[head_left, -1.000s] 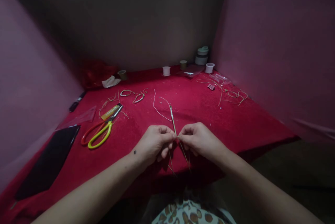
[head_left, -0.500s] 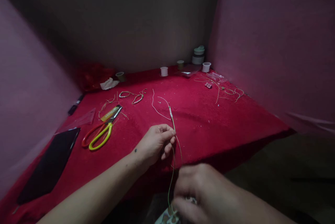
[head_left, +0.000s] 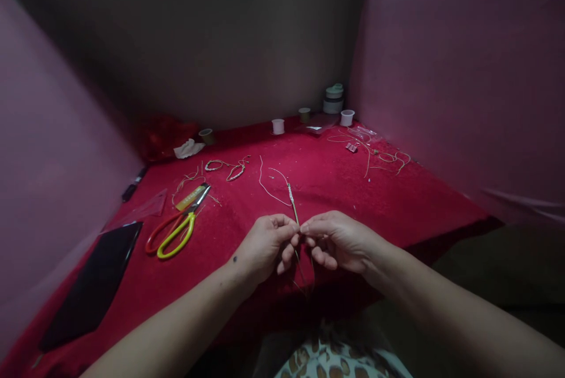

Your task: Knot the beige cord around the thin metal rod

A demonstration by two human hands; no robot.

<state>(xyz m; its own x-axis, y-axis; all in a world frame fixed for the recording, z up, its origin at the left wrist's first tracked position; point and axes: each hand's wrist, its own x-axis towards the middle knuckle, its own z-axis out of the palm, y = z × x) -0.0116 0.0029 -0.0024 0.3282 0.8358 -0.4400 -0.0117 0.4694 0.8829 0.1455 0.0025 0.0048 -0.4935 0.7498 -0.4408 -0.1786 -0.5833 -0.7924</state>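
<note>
Knotting step, by the look of it: left hand [head_left: 265, 244] and right hand [head_left: 338, 239] meet over the near edge of the red cloth [head_left: 335, 189], both pinched shut on the thin cord [head_left: 292, 204], whose braided end lies up the cloth while loose tails hang below the fingers. Next move likely calls for steady tension and a fine pinch. Small cups [head_left: 278, 126] along the back wall; contents too dark to tell.

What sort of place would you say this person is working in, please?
Most likely a small home craft corner for making cord bracelets. A red cloth covers the work surface between plain walls, with scissors, small spools and finished knotted pieces lying about, and both hands pinching a thin cord.
</note>
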